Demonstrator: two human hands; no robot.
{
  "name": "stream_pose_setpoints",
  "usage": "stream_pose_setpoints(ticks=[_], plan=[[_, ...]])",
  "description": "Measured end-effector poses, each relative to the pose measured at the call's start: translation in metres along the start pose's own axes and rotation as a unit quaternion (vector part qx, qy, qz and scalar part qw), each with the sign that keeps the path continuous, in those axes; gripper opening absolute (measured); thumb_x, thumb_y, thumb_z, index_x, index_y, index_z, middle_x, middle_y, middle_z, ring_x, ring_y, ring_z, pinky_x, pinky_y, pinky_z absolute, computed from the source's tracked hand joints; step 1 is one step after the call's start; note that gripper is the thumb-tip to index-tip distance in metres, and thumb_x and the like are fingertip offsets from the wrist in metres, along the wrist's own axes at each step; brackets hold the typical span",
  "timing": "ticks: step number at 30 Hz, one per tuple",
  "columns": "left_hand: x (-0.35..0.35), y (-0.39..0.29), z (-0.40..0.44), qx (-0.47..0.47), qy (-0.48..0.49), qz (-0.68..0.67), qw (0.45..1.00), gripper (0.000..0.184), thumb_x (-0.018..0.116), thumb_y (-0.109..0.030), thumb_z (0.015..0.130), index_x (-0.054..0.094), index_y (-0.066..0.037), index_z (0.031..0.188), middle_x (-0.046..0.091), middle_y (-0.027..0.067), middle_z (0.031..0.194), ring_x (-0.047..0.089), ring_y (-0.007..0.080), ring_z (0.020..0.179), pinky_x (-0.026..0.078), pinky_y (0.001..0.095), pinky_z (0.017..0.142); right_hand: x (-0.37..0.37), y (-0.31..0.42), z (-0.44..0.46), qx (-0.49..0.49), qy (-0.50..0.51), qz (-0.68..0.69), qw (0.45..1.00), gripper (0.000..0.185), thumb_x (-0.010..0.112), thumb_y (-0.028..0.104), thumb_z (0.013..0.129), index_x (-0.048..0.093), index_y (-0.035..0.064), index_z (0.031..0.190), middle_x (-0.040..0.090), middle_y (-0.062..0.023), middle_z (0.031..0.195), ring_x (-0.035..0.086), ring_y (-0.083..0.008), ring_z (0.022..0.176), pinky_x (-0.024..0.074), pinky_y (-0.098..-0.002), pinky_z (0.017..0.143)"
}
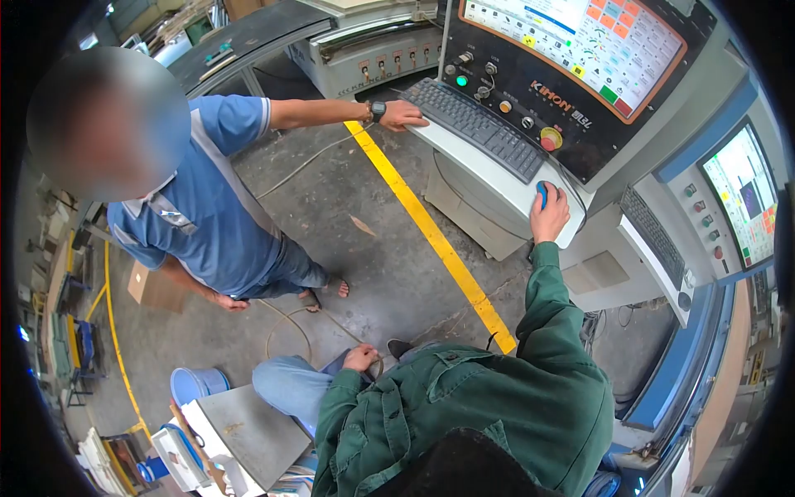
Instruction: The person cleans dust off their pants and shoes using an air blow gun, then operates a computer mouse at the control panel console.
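Observation:
My right hand (pixel 550 217) is wrapped round a blue mouse (pixel 542 195) on the right end of the white keyboard shelf (pixel 464 147). A black keyboard (pixel 480 124) lies along that shelf, below a lit screen (pixel 580 41) and a panel with a red knob (pixel 551 138). My left hand (pixel 362 357) is low by my lap, near my knee, its fingers curled; whatever is in them is too small to make out. Another person's hand (pixel 403 114) rests at the left end of the shelf, by the keyboard.
A person in a blue shirt (pixel 240 215) stands at the left. A second console with a keyboard (pixel 654 228) is at the right. A yellow line (pixel 431 236) and a cable (pixel 310 161) cross the floor. A blue bucket (pixel 197 383) stands beside a grey box (pixel 252 431).

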State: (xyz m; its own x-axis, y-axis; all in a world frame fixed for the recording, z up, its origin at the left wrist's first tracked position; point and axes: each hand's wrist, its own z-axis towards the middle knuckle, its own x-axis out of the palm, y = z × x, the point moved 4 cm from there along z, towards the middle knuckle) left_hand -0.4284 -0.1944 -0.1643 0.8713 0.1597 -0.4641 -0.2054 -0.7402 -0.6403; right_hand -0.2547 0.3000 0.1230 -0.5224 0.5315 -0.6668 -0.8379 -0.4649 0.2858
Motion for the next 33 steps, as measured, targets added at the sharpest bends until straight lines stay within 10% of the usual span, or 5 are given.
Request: stream_pose_setpoints(ticks=[33], plan=[[0.019, 0.036, 0.012, 0.030, 0.041, 0.010, 0.999, 0.035, 0.057, -0.032, 0.080, 0.058, -0.005, 0.102, 0.062, 0.0107, 0.094, 0.059, 0.0210, 0.087, 0.046, 0.0316, 0.078, 0.006, -0.009, 0.010, 0.065, 0.017, -0.009, 0.998, 0.036, 0.058, 0.021, 0.076, 0.050, 0.0196, 0.111, 0.043, -0.0152, 0.116, 0.046, -0.0326, 0.097, 0.0342, -0.0433, 0.081]])
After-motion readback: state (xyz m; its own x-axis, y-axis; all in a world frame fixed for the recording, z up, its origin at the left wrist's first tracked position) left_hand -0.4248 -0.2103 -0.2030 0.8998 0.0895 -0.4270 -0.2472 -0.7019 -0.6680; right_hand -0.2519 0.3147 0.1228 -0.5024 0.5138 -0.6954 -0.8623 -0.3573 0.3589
